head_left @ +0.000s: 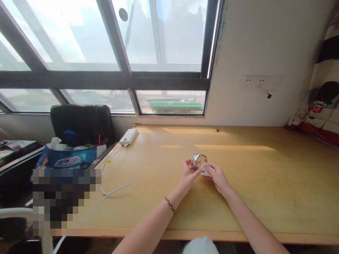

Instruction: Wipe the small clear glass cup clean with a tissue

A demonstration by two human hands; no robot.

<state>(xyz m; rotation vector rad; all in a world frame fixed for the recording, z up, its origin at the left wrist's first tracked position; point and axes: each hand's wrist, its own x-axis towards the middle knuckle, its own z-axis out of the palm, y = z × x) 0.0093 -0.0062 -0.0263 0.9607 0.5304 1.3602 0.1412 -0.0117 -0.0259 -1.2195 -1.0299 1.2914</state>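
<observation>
A small round, shiny, brown-tinted faceted glass [196, 160] is held above the wooden table, tilted so that its round opening shows. My left hand [188, 174] grips it from the left, with the fingers around its side and the thumb along the lower edge. At the right side of the glass, my right hand [217, 177] pinches a crumpled white tissue [207, 170] and presses it against the rim. The fingertips behind the tissue are partly hidden. A braided bracelet [170, 205] circles the left wrist.
The wooden table [265, 187] meets the wall below the windows. A white power bank [128, 137] with a white cable [116, 189] lies on its left side. A small dark object [217, 131] sits near the back edge. Beyond the left edge stand a black chair [82, 120] and a blue bag [70, 158].
</observation>
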